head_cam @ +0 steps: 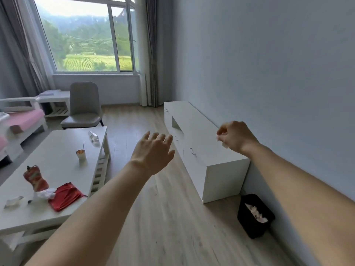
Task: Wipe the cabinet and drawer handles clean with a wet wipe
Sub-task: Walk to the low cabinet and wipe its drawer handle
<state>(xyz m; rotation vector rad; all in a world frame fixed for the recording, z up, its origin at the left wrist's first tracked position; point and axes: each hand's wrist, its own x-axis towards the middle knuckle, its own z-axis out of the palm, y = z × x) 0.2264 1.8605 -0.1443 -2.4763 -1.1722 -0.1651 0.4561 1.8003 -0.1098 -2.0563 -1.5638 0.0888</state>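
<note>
**Fingers pinch the wipe, handles not yet touched**

Fingers of the right hand are curled and pinching a small white wet wipe, held in the air above the top of the long white cabinet at about 2 o'clock. The left hand hangs over the floor at centre, fingers straight and loosely spread, holding nothing.

By my reading this is the approach: no handle is being wiped. The nearest drawer handle lies at 1 o'clock, between the two hands; the next move calls for lowering the wipe onto it.

Most of the wipe is hidden inside the fist. Farther handles are tiny and hard to make out. A black bin sits at 4 o'clock.
</note>
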